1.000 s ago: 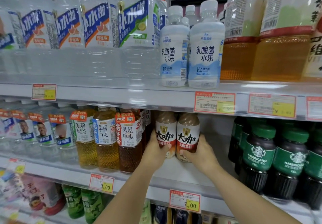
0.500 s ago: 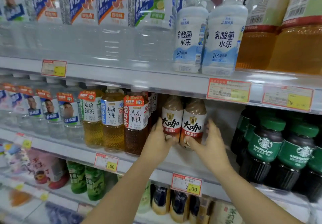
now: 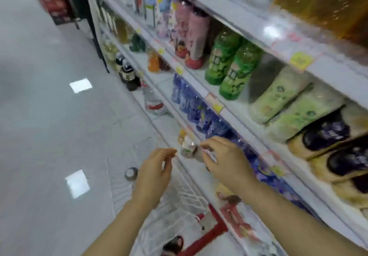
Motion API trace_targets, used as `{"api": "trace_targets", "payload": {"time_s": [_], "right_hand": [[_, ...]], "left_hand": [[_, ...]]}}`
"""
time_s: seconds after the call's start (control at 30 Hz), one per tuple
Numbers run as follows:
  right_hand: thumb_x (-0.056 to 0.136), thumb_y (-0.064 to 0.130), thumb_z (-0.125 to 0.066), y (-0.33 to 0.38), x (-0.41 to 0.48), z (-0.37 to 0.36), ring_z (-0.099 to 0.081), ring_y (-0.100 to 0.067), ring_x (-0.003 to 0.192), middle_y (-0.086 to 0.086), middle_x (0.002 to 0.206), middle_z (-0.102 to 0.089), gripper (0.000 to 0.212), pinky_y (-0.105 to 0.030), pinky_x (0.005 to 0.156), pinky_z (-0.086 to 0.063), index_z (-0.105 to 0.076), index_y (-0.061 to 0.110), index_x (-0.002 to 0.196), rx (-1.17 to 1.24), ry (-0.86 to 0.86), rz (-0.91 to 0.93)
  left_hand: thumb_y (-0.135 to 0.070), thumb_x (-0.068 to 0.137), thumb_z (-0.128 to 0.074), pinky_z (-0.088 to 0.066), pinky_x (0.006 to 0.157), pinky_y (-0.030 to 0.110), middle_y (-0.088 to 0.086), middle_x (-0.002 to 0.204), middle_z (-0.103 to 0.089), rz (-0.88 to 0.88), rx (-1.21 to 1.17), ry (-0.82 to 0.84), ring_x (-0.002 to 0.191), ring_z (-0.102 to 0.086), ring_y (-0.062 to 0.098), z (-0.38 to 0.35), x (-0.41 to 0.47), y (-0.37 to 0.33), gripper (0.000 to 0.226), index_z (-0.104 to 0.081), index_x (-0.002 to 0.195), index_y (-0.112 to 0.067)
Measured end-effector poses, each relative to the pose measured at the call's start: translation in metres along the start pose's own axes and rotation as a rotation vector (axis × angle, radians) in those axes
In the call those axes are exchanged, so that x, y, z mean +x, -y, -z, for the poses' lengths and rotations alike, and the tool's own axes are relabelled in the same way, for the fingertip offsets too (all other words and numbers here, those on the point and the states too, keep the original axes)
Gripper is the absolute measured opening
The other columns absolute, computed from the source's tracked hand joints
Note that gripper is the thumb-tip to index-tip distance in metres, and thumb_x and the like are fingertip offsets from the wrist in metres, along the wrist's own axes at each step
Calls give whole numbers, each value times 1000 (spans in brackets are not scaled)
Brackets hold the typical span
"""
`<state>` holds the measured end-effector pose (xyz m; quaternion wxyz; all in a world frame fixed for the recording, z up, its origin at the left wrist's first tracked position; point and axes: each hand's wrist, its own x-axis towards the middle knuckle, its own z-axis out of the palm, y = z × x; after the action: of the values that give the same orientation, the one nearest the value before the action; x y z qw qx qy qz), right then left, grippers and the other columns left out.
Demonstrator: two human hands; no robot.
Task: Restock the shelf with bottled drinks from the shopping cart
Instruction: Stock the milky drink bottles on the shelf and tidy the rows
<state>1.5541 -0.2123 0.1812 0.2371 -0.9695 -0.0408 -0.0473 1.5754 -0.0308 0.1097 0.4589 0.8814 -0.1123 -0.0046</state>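
Observation:
The view is blurred and tilted down along the aisle. My left hand [image 3: 153, 176] and my right hand [image 3: 225, 162] hover side by side above the white wire shopping cart [image 3: 185, 196], both empty with fingers loosely spread. A silver-capped bottle [image 3: 131, 174] stands in the cart just left of my left hand, and a dark bottle [image 3: 173, 243] lies near the cart's red handle [image 3: 215, 228]. Just beyond my fingertips is a small bottle with a white label [image 3: 188, 148]; whether it is in the cart or on the shelf I cannot tell. The shelf [image 3: 235, 120] runs along the right.
The shelves hold green bottles [image 3: 233, 66], pink bottles [image 3: 195, 36], blue-labelled bottles [image 3: 191, 100] and pale green cartons [image 3: 282, 100]. Dark cola bottles [image 3: 127, 74] and a clear bottle [image 3: 153, 102] stand low down. Grey tiled floor [image 3: 49, 136] stretches to the left.
Both hands have let go of the two brown coffee bottles on the shelf and dropped down over the cart. The view swung down and to the left.

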Motion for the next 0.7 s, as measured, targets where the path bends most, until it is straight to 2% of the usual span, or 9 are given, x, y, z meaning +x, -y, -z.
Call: {"api": "trace_targets", "payload": {"time_s": [0.07, 0.17, 0.23, 0.37, 0.5, 0.6, 0.67, 0.7], "right_hand": [[83, 14, -63, -6, 8, -56, -58, -17, 86, -3, 92, -65, 14, -21, 72, -42, -67, 13, 97, 0, 156, 20], [89, 20, -57, -22, 15, -140, -56, -20, 96, 0, 107, -60, 20, -34, 77, -48, -62, 17, 108, -7, 385, 2], [90, 20, -52, -32, 18, -193, -56, -23, 98, -2, 107, -56, 20, -38, 76, -49, -60, 15, 108, -14, 521, -3], [88, 22, -55, -45, 10, -288, -52, -27, 109, -7, 123, -52, 30, -36, 81, -47, -55, 14, 118, -10, 730, -9], [86, 22, -60, -55, -16, -364, -49, -28, 115, -3, 136, -39, 49, -36, 86, -47, -46, 23, 133, 49, 891, -6], [86, 15, -61, -58, -36, -400, -54, -30, 100, -3, 132, -36, 48, -33, 77, -46, -47, 23, 131, 56, 906, -4], [83, 7, -59, -59, -43, -412, -56, -33, 91, -6, 120, -41, 36, -36, 73, -48, -56, 17, 117, 45, 820, -27], [82, 6, -59, -59, -45, -414, -56, -33, 88, -6, 114, -42, 29, -35, 71, -47, -59, 15, 109, 38, 785, -40]], "left_hand": [[-3, 89, -56, -38, 71, 19, -3, 100, -65, 188, 39, -3, 89, -61, 15, 4, -30, 52, 24, -67, 106, -17], [-7, 90, -57, -44, 75, 23, -8, 101, -66, 348, 114, -25, 91, -62, 12, 5, -69, 114, 22, -66, 105, -20], [-7, 90, -56, -45, 79, 23, -7, 103, -65, 424, 162, -27, 94, -62, 13, -1, -88, 152, 23, -66, 106, -20], [-3, 88, -55, -41, 87, 27, 1, 111, -61, 518, 253, 19, 104, -56, 21, -24, -113, 213, 27, -66, 110, -16], [1, 86, -58, -34, 91, 20, 6, 114, -59, 551, 278, 31, 111, -51, 24, -44, -131, 248, 28, -67, 110, -11], [0, 86, -59, -30, 91, 15, 6, 115, -58, 534, 277, 20, 112, -49, 23, -52, -137, 258, 28, -67, 110, -12], [-2, 87, -59, -26, 94, 14, 3, 117, -59, 534, 291, 2, 111, -50, 21, -52, -135, 261, 30, -65, 113, -14], [-3, 87, -59, -27, 97, 19, 3, 117, -59, 531, 328, -9, 110, -51, 21, -52, -133, 261, 30, -65, 113, -15]]}}
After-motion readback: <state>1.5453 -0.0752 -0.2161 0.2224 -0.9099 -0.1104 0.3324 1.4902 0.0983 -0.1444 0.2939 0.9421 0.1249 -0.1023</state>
